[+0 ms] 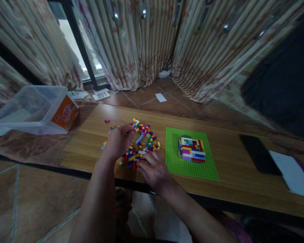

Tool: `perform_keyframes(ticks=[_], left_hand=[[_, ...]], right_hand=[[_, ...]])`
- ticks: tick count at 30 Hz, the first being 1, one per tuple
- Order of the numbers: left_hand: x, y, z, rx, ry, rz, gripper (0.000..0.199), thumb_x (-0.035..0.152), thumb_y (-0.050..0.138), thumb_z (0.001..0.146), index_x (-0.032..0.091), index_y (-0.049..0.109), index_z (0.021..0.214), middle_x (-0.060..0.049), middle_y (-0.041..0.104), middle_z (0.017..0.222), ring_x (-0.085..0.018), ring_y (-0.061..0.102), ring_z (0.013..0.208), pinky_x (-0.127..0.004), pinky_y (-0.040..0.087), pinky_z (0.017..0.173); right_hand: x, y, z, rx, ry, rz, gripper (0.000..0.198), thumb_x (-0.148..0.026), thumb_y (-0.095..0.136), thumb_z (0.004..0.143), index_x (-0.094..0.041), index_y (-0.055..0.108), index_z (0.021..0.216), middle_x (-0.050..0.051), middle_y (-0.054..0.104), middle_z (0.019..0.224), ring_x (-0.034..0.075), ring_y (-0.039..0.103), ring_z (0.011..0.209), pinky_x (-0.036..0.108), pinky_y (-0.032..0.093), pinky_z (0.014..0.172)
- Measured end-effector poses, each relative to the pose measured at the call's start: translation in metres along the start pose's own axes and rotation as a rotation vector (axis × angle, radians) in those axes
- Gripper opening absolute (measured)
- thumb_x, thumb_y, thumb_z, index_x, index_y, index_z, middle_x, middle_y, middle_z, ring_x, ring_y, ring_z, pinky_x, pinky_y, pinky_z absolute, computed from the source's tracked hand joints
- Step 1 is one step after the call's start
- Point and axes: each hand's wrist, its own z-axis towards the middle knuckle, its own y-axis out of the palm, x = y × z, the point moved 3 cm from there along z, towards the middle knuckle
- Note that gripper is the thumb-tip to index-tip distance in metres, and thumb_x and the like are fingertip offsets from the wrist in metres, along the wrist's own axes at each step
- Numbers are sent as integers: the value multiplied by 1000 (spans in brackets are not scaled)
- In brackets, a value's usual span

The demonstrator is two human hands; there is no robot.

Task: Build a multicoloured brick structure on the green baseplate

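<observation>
I see by dim, greyish light; the window [68, 38] at far left glows pale and washed out. Small glints show before the curtains [152, 44]. The bricks [142, 130] look soft, and wide-angle stretching slants my view's outer edges.

A smooth, faintly glossy wood-grain finish is shown by the tabletop [83, 145]. Hard plastic is seen in the loose toy bricks [139, 138], the brick model [192, 152] and the baseplate [172, 152], whose surface is roughened by studs. At left, translucent, glossy plastic is shown by the bin [35, 127]; pleated cloth is seen in the far curtains [121, 44], matt paper in the right-hand sheet [294, 172].
</observation>
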Motion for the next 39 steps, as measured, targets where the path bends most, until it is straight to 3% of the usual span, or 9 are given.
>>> perform_keyframes(ticks=[5, 12, 20, 26, 31, 39], left_hand=[[0, 1, 2, 2, 11, 7, 24, 28, 52, 82, 16, 72, 87, -6, 73, 80, -21, 65, 74, -28, 47, 68], [0, 4, 4, -2, 18, 23, 23, 32, 53, 83, 18, 71, 89, -4, 73, 80, -20, 65, 72, -27, 48, 67], [35, 27, -1, -83, 64, -213, 24, 33, 53, 86, 18, 69, 94, -3, 73, 84, -18, 65, 75, -26, 49, 67], [69, 63, -13, -264, 155, -347, 22, 29, 51, 89, 17, 68, 97, -2, 70, 81, -15, 62, 70, -25, 47, 64], [88, 83, -20, -341, 198, -364, 21, 26, 50, 89, 18, 68, 97, -2, 69, 78, -14, 61, 69, -25, 45, 63], [95, 100, -20, -382, 181, -354, 20, 23, 51, 88, 19, 70, 95, -1, 69, 77, -14, 63, 67, -25, 46, 62]], right_hand=[[-1, -3, 6, 24, 3, 19, 11, -25, 57, 91, -18, 66, 90, 8, 65, 96, 24, 52, 94, 39, 45, 83], [8, -28, 4, 111, 118, 226, 15, -29, 51, 95, -20, 62, 93, 6, 66, 91, 19, 58, 88, 35, 48, 82], [30, -71, -20, 284, 266, 479, 15, -21, 55, 91, -26, 69, 94, 1, 70, 90, 15, 66, 84, 30, 54, 75], [76, -109, -49, 403, 471, 378, 17, -27, 57, 90, -27, 70, 101, 3, 71, 100, 18, 67, 93, 34, 53, 83], [106, -137, -68, 465, 596, 295, 19, -33, 61, 88, -24, 69, 101, 5, 71, 99, 20, 67, 89, 36, 54, 80], [103, -142, -69, 319, 535, 135, 12, -26, 55, 90, -23, 67, 91, 4, 68, 91, 19, 65, 83, 35, 52, 77]])
